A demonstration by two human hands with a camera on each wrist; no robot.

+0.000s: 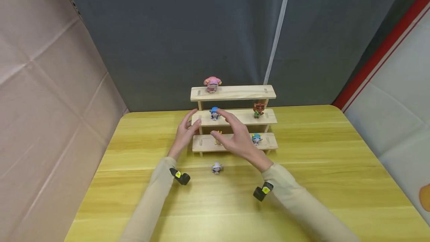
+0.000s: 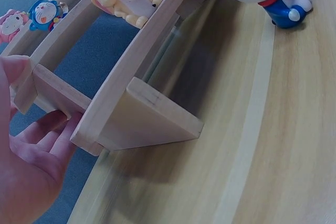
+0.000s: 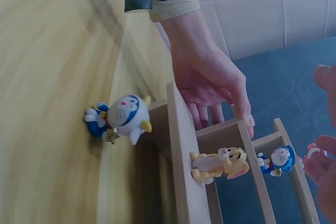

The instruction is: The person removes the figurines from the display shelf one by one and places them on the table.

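Note:
A three-tier wooden display stand (image 1: 246, 115) stands at the table's far side. My left hand (image 1: 184, 133) grips the left end of its middle tier, thumb at the board's end and fingers under it in the left wrist view. My right hand (image 1: 240, 140) hovers before the stand, thumb and fingers apart, holding nothing. Near its fingertips, a blue cat figurine (image 1: 214, 114) sits on the middle tier. Partly hidden behind my right thumb is a yellow rabbit figurine (image 3: 220, 163) on the bottom tier. A white-headed figurine in blue (image 1: 216, 167) rests on the table before the stand.
A pink figurine (image 1: 212, 84) occupies the top tier's left. At the right stand a reddish figurine with sunglasses (image 1: 258, 110) on the middle tier and a teal-capped figurine (image 1: 256, 139) on the bottom one. A dark curtain (image 1: 168, 47) hangs behind the wooden table (image 1: 319, 152).

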